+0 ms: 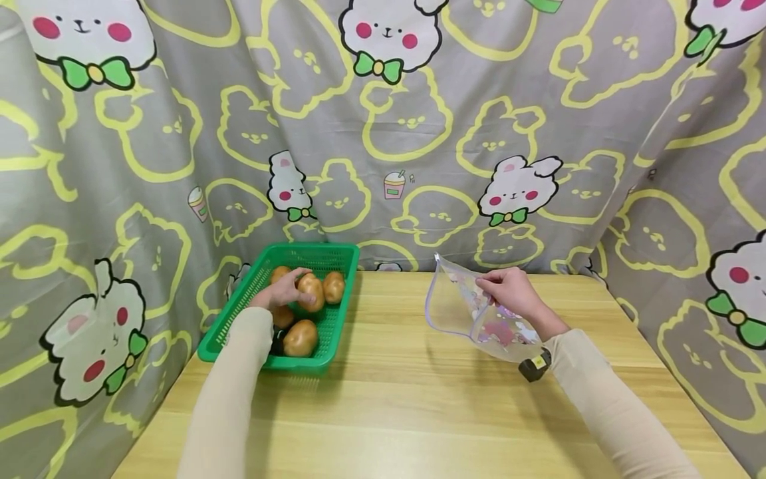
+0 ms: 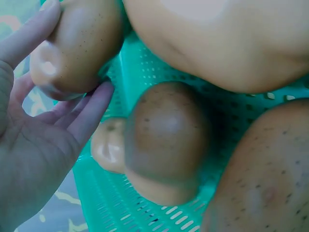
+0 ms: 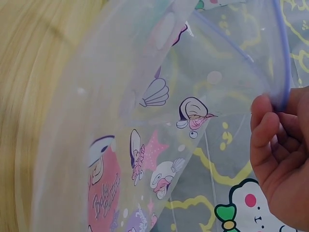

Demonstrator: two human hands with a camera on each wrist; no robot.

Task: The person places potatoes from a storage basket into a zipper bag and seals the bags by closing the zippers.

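A green plastic basket (image 1: 335, 332) with slotted walls stands at the left of the table, holding several brown potatoes. My left hand (image 1: 284, 291) reaches into it and grips one potato (image 1: 311, 293) between thumb and fingers; the left wrist view shows this potato (image 2: 79, 48) at the upper left, fingers curved under it. Nearer the basket's front lies another potato (image 1: 301, 338). Over the right half of the table, my right hand (image 1: 513, 291) pinches the purple-trimmed edge of a clear zip bag (image 1: 450, 303). The bag hangs open, printed with shells and a starfish (image 3: 153, 149).
The light wooden table (image 1: 395, 406) reaches back to a grey patterned curtain (image 1: 413, 133), which also covers both sides. A small black device (image 1: 534, 364) sits at my right wrist.
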